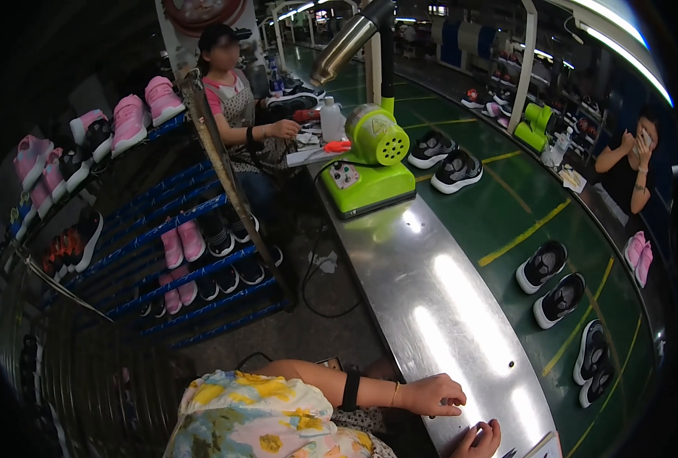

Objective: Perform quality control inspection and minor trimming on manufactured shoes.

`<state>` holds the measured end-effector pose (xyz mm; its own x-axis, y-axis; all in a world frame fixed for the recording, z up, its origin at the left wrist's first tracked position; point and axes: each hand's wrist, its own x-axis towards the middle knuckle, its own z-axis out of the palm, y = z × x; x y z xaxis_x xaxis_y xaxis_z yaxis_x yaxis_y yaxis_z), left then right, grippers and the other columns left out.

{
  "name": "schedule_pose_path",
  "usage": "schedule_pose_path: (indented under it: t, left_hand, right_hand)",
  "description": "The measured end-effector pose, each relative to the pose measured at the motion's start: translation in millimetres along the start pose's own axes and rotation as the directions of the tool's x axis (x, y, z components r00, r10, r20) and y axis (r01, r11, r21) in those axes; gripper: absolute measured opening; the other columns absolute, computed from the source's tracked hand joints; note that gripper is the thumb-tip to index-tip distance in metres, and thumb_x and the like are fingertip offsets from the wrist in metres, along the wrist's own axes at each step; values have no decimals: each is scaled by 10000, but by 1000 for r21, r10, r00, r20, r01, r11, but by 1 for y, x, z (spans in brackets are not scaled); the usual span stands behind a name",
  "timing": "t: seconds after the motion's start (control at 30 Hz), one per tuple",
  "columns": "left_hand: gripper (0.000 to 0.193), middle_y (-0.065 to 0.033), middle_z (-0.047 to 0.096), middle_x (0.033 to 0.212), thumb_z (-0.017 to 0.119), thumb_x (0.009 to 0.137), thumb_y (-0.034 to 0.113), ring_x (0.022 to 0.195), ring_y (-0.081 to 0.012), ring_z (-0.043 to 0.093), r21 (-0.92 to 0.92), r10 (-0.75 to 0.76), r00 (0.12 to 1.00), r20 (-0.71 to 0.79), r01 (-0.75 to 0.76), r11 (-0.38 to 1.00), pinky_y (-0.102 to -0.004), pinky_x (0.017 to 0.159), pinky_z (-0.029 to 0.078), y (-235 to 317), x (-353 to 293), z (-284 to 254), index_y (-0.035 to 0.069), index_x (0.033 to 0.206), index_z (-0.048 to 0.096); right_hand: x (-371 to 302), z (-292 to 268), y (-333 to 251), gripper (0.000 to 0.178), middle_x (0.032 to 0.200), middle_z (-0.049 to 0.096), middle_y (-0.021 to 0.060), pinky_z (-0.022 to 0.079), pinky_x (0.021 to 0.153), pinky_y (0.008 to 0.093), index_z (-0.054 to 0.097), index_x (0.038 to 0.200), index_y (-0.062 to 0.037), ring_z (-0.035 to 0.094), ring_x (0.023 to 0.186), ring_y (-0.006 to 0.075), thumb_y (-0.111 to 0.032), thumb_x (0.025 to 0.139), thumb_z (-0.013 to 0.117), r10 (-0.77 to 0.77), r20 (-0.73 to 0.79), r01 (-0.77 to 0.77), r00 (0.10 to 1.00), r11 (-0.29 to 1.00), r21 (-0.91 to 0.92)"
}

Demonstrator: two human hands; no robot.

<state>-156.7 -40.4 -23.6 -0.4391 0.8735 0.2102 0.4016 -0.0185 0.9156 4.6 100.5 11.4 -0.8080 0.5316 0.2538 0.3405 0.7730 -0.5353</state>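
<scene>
My left hand rests over the edge of a shiny metal bench, palm down, fingers loosely bent and apart from the thumb, with nothing in it. Closer to the lower edge, my right hand is partly cut off by the picture's border. Its fingers are half bent and spread, and I see nothing in them. Beside the right hand lies a paper sheet or booklet. Nearest on the green conveyor belt are pairs of black shoes with white soles, including one black shoe.
A lime-green blower machine stands at the bench's far end, below a metal nozzle. Left is a blue-barred rack with pink and black shoes. One co-worker sits beyond it; another person is across the belt.
</scene>
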Motion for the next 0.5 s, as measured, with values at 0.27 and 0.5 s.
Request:
schedule_pose_path:
  t: [0.27,0.5]
  left_hand:
    - [224,-11,620,831,641,832,271,793,-176,570,5,18,999,-32,-17,1000,-326,830,395,1,-1,1,67,920,611]
    - [207,-15,613,801,642,830,266,770,-175,565,-22,24,999,-33,-25,999,-325,806,404,4,0,-1,71,894,615]
  right_hand:
    - [1,-3,-5,225,1144,545,250,363,946,456,614,963,35,497,1070,391,-142,830,574,23,8,-23,1000,999,23]
    - [1,-2,-2,236,1138,553,252,371,940,449,616,963,48,505,1062,390,-144,833,571,9,-16,-8,1000,999,37]
